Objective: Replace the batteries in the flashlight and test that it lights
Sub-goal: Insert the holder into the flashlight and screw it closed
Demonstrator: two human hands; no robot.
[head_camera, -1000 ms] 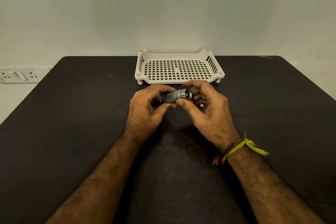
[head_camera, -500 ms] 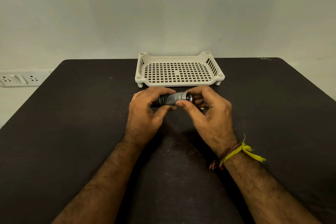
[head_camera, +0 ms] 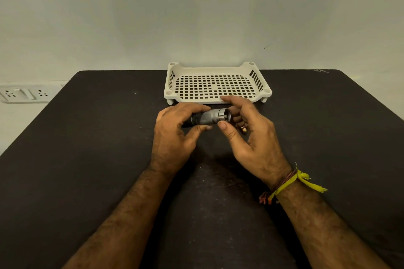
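We see both hands raised just above the dark desk [head_camera: 87, 159], meeting near its middle in front of a white perforated tray [head_camera: 218, 99]. The flashlight [head_camera: 209, 117] lies roughly level between them, a short silver-grey barrel whose darker end disappears into the left hand [head_camera: 175, 135] and whose wider end points toward the right hand [head_camera: 251, 137].

The left hand is curled closed around the flashlight, fingers over the top and thumb pressed against its underside. The right hand is partly open: its thumb tip [head_camera: 223, 125] touches the lower rim of the wide end, its index finger arches over the top, and the remaining fingers are loosely bent behind. We cannot tell how firmly it grips. A small brass-coloured object [head_camera: 243, 130] shows among those bent fingers, too small for us to identify.

The right wrist wears a yellow and reddish thread band [head_camera: 288, 183]. The tray sits at the far edge of the desk, close to the wall, just beyond the fingertips. A white socket strip [head_camera: 24, 94] is fixed on the wall to the left.
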